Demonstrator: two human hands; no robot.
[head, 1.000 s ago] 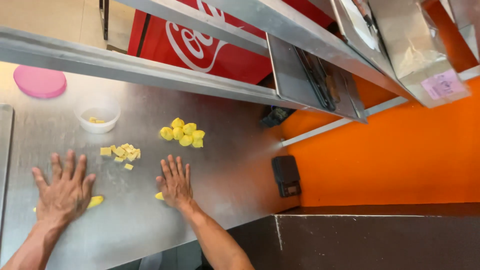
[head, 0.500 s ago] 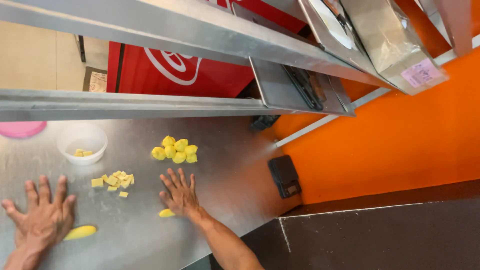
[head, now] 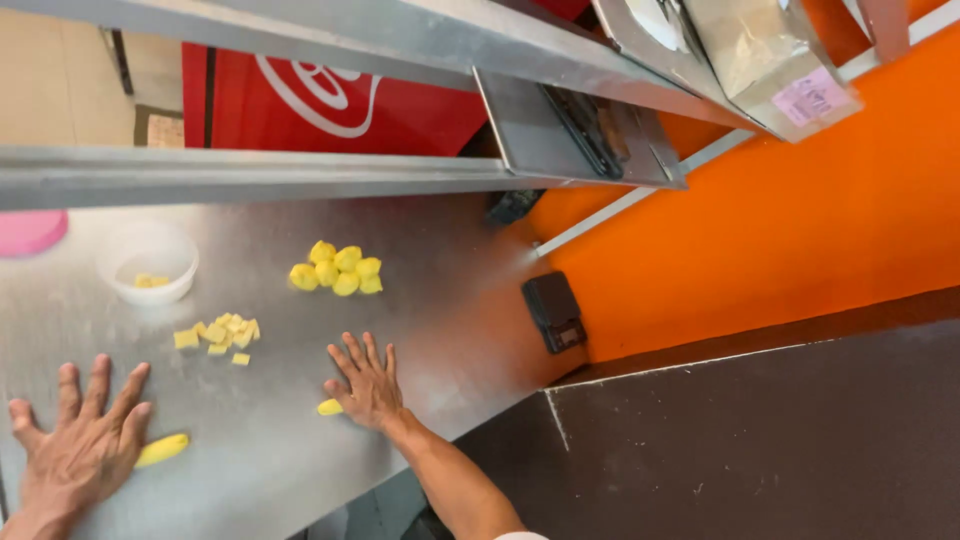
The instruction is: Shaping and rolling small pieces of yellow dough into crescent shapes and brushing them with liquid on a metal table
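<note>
My left hand (head: 82,440) lies flat on the steel counter (head: 440,300) with fingers spread, its palm side touching a rolled yellow dough piece (head: 162,449). Flat as well, my right hand (head: 368,382) rests with a small yellow dough piece (head: 330,407) at the base of its thumb. Beyond the hands lie a scatter of small cut yellow dough bits (head: 222,333) and a cluster of several folded yellow dough shapes (head: 338,269). Neither hand grips anything.
A small white bowl (head: 148,262) with a few yellow bits stands at the back left, a pink lid (head: 30,231) beside it. A steel shelf (head: 250,175) overhangs the counter. A black box (head: 553,311) is fixed to the orange wall (head: 780,220); a dark ledge (head: 760,440) lies right.
The view has shifted, so both hands sit lower and further left in frame. The hands stay flat on the counter; the dough pieces beside them look slightly rolled out.
</note>
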